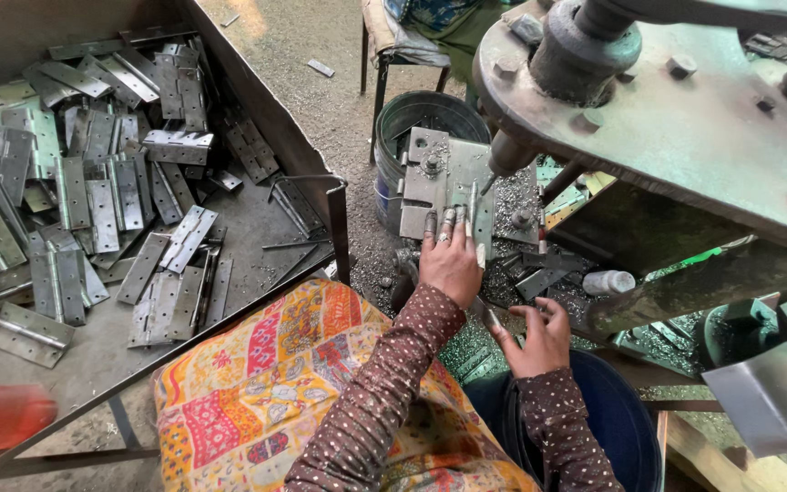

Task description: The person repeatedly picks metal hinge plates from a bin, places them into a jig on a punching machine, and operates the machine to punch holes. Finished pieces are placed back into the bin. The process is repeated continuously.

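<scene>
Hinges [93, 200] fill the tray left of the hands: left hand [450, 260] flat on a jig plate [434, 178], right hand [539, 339] pinching a hinge [489, 317].

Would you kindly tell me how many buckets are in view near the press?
2: a grey bucket beyond the jig plate under the left hand, and a dark blue one below the right hand. Others may be hidden.

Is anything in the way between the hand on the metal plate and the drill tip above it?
Nothing visible. The left hand presses the hinge plate on the jig, and the drill tip hangs just right of the fingertips, bare air between.
</scene>
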